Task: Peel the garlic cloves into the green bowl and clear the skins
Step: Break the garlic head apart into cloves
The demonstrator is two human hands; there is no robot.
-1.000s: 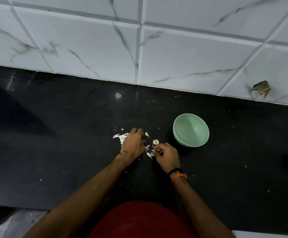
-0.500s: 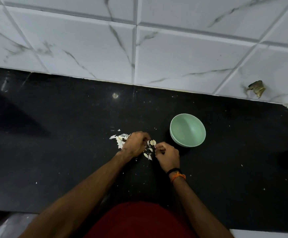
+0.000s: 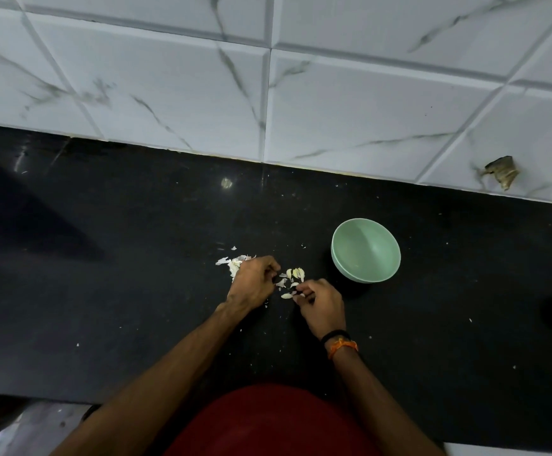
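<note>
While both hands work low over the black counter [image 3: 103, 307], the count is short: one pile of skins [image 3: 233, 264] at the left, a scatter of perhaps six or seven garlic cloves [image 3: 296, 274] and scraps between the hands, and one green bowl [image 3: 365, 250] to the right, upright, apart from the cloves.

Part of the skin pile is hidden behind the left hand [image 3: 253, 282]. The scraps are too small to sort cloves from skins with certainty. Whether anything lies inside the bowl is hard to make out.

Left hand's fingers are curled, tips down among the pieces; what they hold, if anything, I cannot tell. The right hand [image 3: 320, 302], wearing a black and orange wristband [image 3: 340, 342], is curled too, its fingertips [image 3: 297, 295] pinching a pale piece at the near edge of the scatter.
</note>
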